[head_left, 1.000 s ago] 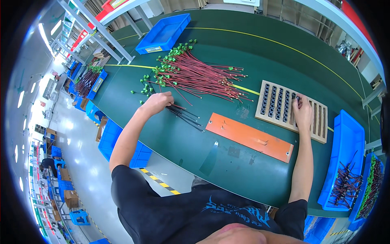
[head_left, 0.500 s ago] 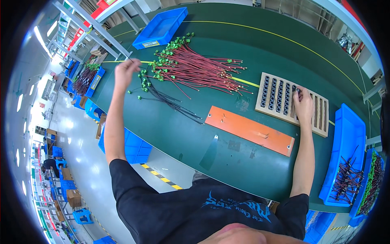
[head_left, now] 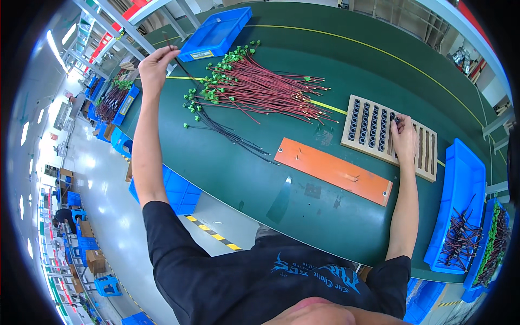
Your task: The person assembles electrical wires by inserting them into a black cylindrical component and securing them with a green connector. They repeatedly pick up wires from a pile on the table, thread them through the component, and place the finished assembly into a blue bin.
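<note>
My left hand [head_left: 155,69] is raised at the far left, its fingers pinched on a black wire [head_left: 183,69] that slants down toward the pile. More black wires [head_left: 233,138] with green connectors lie below a big bundle of red wires [head_left: 265,89], also tipped with green connectors. My right hand [head_left: 405,142] is at the wooden rack [head_left: 355,142], fingertips closed on a small black sleeve at the top of a slot. Several rows of such black sleeves [head_left: 374,127] stand in the left slots; the fingers partly hide the one being gripped.
An orange board [head_left: 330,170] with metal pins lies in front of the rack. A blue tray [head_left: 215,35] stands at the back left. At the right, a blue bin [head_left: 460,173] holds dark wire pieces, beside another bin [head_left: 490,254] of green-tipped wires. Metal frame posts rise behind.
My left hand has moved up and a little to the left, drawing the black wire away from the pile. The right hand stays at the same spot on the rack.
</note>
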{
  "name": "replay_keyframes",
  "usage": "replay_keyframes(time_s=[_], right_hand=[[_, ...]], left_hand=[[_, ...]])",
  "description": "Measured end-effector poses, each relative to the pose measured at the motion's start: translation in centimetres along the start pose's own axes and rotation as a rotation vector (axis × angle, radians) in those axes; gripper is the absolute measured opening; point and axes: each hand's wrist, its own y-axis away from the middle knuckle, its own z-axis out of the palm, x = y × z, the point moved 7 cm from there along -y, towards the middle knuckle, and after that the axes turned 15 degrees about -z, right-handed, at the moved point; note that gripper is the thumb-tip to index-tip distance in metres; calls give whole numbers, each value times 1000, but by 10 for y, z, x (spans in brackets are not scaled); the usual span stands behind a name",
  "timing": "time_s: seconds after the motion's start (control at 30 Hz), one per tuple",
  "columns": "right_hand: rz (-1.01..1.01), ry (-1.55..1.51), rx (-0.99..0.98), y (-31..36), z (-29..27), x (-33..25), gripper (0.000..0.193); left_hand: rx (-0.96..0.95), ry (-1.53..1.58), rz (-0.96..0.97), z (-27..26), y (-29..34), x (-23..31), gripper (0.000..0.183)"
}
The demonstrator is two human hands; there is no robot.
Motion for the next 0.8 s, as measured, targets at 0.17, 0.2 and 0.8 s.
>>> replay_keyframes(time_s=[0.17, 0.2, 0.8], right_hand=[[-25, -10, 46, 1, -2, 2, 25], [-36, -9, 33, 0, -3, 0, 22], [-48, -1213, 373, 36, -87, -145, 25]], left_hand=[[169, 247, 88, 13, 17, 28, 18], [217, 310, 137, 16, 23, 36, 16], [-749, 224, 465, 209, 248, 200, 8]])
